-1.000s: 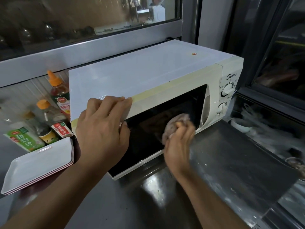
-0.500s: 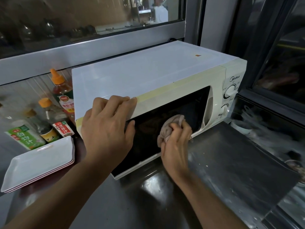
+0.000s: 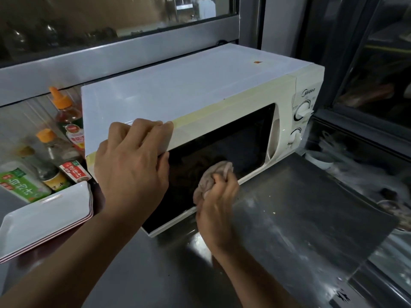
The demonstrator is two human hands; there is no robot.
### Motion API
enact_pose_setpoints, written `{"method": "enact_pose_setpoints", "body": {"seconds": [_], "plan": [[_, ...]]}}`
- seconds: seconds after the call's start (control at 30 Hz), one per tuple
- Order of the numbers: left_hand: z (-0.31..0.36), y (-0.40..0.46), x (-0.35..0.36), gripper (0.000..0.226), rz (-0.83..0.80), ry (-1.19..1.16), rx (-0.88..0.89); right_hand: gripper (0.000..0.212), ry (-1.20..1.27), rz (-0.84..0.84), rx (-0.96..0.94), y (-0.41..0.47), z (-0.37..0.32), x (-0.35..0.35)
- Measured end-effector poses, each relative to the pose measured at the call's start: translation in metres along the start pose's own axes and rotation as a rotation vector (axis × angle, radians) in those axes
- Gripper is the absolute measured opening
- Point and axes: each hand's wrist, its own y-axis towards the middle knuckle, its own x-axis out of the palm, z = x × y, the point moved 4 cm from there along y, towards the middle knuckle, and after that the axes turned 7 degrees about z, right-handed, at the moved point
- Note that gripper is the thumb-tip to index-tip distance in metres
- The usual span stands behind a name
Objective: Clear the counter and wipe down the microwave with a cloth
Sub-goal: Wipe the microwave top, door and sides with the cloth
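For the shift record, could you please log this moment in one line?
left hand braces microwave | right hand presses cloth on door

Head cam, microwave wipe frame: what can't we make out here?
- Left part of the microwave door: hidden behind the left hand in the head view.
- Cloth: partly hidden inside the right hand; its full shape cannot be told.
- Stack of plates: cut off by the left edge.
- Dial markings: too small to read.
- Items right of the counter: dark and blurred.
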Motion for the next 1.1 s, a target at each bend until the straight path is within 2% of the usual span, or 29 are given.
{"method": "enact_pose_setpoints", "body": {"seconds": [0.07,0.17,0.23,0.37,0.43,0.53,0.7,0.8,0.93,1.03,1.1], "plan": [[0.0,0.0,0.001,0.039,-0.003,0.004,0.003,0.033,0.007,-0.007,0.045,0.013,0.02,-0.001],[-0.002,-0.001,0.002,0.038,0.009,0.01,0.013,0.043,-0.073,-0.013,0.22,0.046,0.065,-0.009],[-0.003,-0.001,0.002,0.038,0.016,0.009,0.01,0.043,-0.127,-0.016,0.234,0.059,0.082,-0.014],[-0.001,-0.001,0.002,0.039,0.011,-0.003,0.01,0.054,-0.105,0.032,0.334,0.044,0.068,-0.009],[-0.001,-0.001,0.001,0.04,0.006,-0.003,0.0,0.057,-0.056,0.013,0.27,0.016,0.043,0.001],[0.0,0.0,0.0,0.039,0.005,-0.007,-0.007,0.048,0.06,-0.021,0.165,-0.013,0.028,0.009],[0.0,-0.002,0.002,0.039,0.036,-0.007,0.026,0.043,0.001,0.025,0.288,0.036,0.081,-0.001],[0.0,-0.002,0.001,0.039,0.035,-0.006,0.021,0.043,-0.041,0.023,0.273,0.05,0.096,-0.009],[0.003,-0.001,-0.002,0.04,0.008,-0.002,-0.011,0.045,-0.016,0.086,0.38,0.036,0.083,-0.003],[0.004,0.0,-0.005,0.04,0.002,0.001,-0.013,0.061,-0.007,0.062,0.329,0.002,0.052,0.009],[0.004,0.001,-0.005,0.04,0.004,0.004,-0.007,0.058,0.107,0.054,0.304,-0.021,0.037,0.016]]}}
